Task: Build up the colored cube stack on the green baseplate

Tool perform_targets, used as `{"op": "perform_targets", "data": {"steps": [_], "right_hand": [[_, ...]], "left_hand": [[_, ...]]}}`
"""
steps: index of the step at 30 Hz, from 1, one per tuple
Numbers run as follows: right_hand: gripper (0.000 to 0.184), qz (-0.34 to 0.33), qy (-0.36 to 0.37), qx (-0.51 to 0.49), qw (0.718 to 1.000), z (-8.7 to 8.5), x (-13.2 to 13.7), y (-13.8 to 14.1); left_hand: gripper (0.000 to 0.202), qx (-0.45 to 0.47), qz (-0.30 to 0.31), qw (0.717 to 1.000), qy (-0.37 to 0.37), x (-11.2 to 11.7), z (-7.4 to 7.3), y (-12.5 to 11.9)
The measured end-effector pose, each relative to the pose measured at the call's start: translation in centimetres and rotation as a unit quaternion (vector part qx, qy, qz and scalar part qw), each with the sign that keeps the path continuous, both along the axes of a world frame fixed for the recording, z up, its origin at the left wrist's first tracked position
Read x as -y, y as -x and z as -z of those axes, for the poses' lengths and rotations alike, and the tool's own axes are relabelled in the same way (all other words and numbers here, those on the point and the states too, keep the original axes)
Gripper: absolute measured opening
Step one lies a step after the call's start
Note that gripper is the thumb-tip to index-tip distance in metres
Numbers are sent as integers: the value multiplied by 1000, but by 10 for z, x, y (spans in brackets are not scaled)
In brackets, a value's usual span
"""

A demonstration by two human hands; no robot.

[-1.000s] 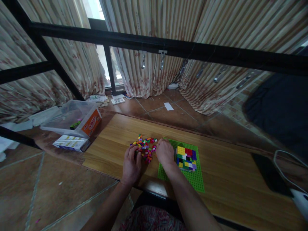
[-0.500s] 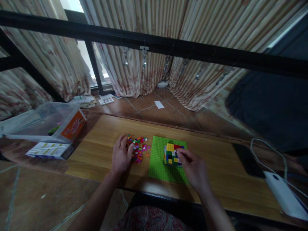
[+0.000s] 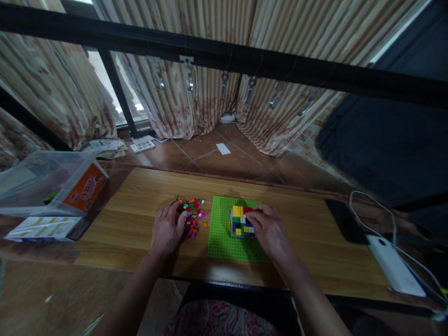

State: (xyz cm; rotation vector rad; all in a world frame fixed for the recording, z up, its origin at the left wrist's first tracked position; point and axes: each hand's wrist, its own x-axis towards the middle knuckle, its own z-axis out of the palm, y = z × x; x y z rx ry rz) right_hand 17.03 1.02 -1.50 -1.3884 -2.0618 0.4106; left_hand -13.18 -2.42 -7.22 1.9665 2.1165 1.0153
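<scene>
Right hand [image 3: 272, 233] narrowed at block stack [image 3: 238, 223], hold unclear; left hand [image 3: 165, 233] half-spread beside bricks [image 3: 192, 223].

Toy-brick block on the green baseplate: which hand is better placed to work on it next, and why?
Probably the right hand: its fingers are at the right side of the toy-brick block, while the left hand is beside the loose bricks.

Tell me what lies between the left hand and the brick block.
The head view shows loose bricks by the left hand, then some table, then part of the green board.
</scene>
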Motion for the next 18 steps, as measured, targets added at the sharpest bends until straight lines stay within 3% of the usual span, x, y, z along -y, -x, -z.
{"op": "perform_targets", "data": {"steps": [10,18], "right_hand": [[15,40,12,-81,996,17,-11,-2],[32,103,39,-174,979,30,-6,-11]], "left_hand": [[47,-6,-13,1000,4,0,2,-1],[47,-12,-12,1000,11,1,1,-1]]}}
